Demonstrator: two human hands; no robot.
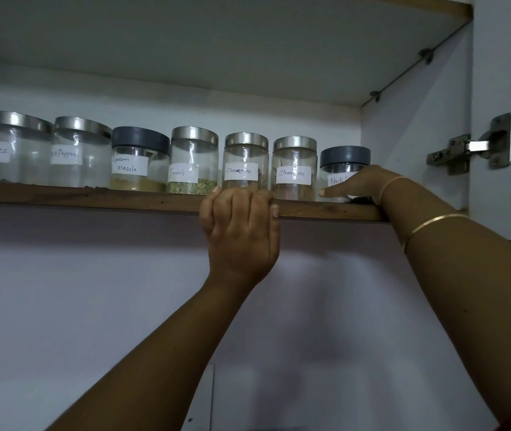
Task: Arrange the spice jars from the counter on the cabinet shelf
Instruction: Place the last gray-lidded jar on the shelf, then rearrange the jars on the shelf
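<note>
Shelf (92, 194) carries a full row of jars (195, 160); left grip (241, 231) clenches its front edge, right grip (358, 185) grasps the end jar (344, 155) beside the cabinet wall (409, 135).

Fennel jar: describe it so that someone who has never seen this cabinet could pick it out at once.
Look along the wooden-edged cabinet shelf to the row of labelled jars, just left of where the left hand grips the shelf edge. The fennel jar stands between the grey-lidded Garam Masala jar and a Cinnamon jar. It alone holds a greenish layer under a steel lid.
</note>
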